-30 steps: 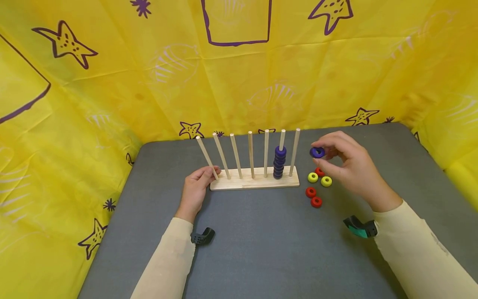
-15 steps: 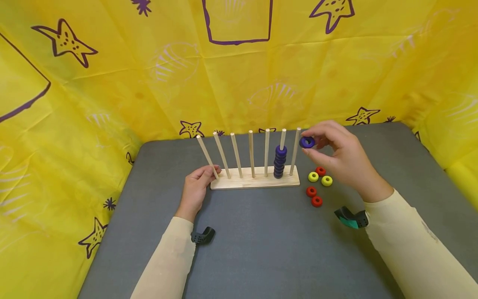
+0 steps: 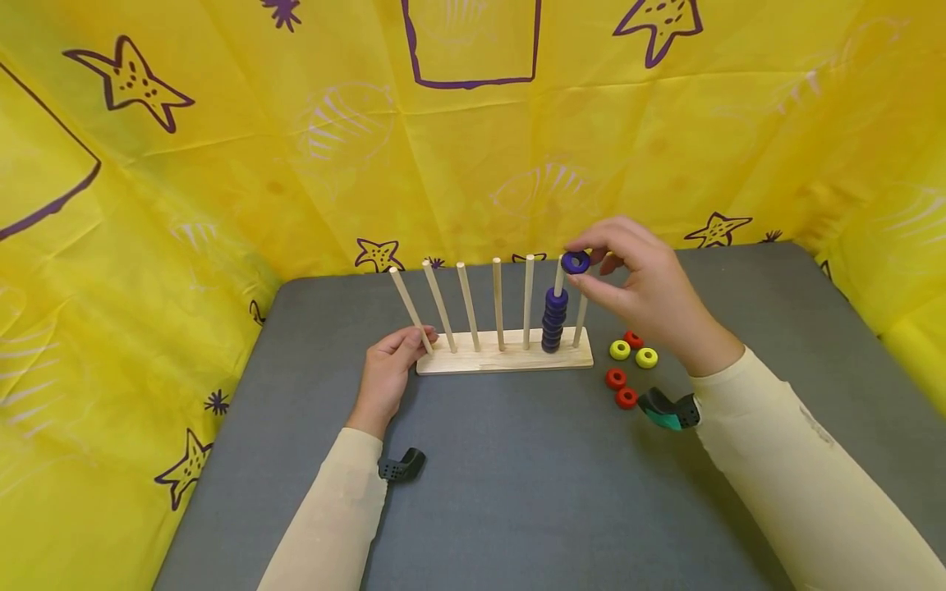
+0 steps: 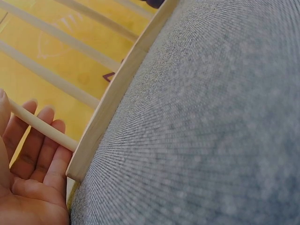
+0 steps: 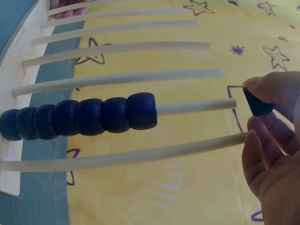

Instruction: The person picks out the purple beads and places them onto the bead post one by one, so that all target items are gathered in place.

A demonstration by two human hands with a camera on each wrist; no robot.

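Observation:
A wooden stand [image 3: 473,361] with a row of upright pegs sits on the table. Its left end is steadied by my left hand [image 3: 389,361], whose thumb and fingers lie around the leftmost peg [image 4: 44,126]. Between thumb and fingertips my right hand [image 3: 643,287] pinches a dark blue ring [image 3: 576,263]. In the right wrist view this ring is tilted, just beyond the tip of the second peg from the right [image 5: 201,106]. That peg carries a stack of several blue rings [image 3: 553,320]; the other pegs are bare. The right hand partly hides the rightmost peg [image 3: 580,320] in the head view.
Right of the stand lie two yellow rings [image 3: 646,358] and three red rings [image 3: 616,378] on the grey table [image 3: 502,484]. A yellow patterned cloth [image 3: 458,180] rises behind the table and at its sides.
My right hand has carried the blue ring leftward and up, from beside the stand to the top of the peg with the blue stack. The left hand has stayed put.

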